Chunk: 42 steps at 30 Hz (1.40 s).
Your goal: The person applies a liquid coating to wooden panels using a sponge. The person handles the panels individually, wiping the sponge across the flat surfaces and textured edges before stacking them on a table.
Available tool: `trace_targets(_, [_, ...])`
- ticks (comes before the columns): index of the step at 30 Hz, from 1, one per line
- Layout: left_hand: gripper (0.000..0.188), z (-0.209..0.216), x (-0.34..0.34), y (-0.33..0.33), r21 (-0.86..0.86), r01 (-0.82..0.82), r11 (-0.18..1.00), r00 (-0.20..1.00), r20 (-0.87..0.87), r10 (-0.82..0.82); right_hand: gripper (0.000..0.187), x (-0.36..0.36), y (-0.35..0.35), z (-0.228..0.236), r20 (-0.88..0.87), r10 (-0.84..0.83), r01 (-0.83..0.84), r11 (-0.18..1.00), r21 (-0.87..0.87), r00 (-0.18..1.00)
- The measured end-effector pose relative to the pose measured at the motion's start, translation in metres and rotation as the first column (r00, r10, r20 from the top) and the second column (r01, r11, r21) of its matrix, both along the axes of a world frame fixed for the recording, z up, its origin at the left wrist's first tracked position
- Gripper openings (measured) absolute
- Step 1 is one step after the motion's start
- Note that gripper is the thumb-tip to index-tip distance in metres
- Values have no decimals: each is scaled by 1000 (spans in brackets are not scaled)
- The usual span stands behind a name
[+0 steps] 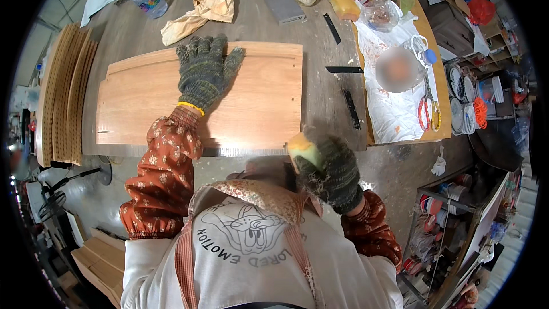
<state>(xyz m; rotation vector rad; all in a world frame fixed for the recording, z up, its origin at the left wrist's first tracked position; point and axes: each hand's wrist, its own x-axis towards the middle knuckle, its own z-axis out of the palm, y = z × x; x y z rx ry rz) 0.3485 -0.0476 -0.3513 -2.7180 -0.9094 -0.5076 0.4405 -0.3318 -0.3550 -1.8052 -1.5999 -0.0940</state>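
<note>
Shirt [240,277] faced surface's [263,23] near edge; left hand [205,74] lay spread on panel [263,97], seemingly stiff, best edge-held; right hand [334,174] gripped block [303,150].

A wooden panel [260,97] lies beneath the gloved left hand [201,73] in a workshop, boards [62,100] stacked to its left. Scissors [424,115] and containers [456,192] sit right of the gripping right hand [330,169]
</note>
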Motion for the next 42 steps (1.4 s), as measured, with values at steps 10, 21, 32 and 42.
trace_targets(10, [51,3,0,-2,-53,-35,998,998,-59,32,48,104,126,-11,-279,-84,80,996,-26,957])
trace_targets(21, [48,17,-1,-16,-168,-1,986,996,85,16,49,183,143,1,-970,242,-341,911,231,-11])
trace_targets(32, [63,21,-74,47,-165,-535,829,844,-153,514,58,186,138,28,-908,128,-473,877,-85,400])
trace_targets(42, [67,23,-186,130,-176,-737,653,673,-105,732,56,153,162,33,140,436,-349,843,-409,889])
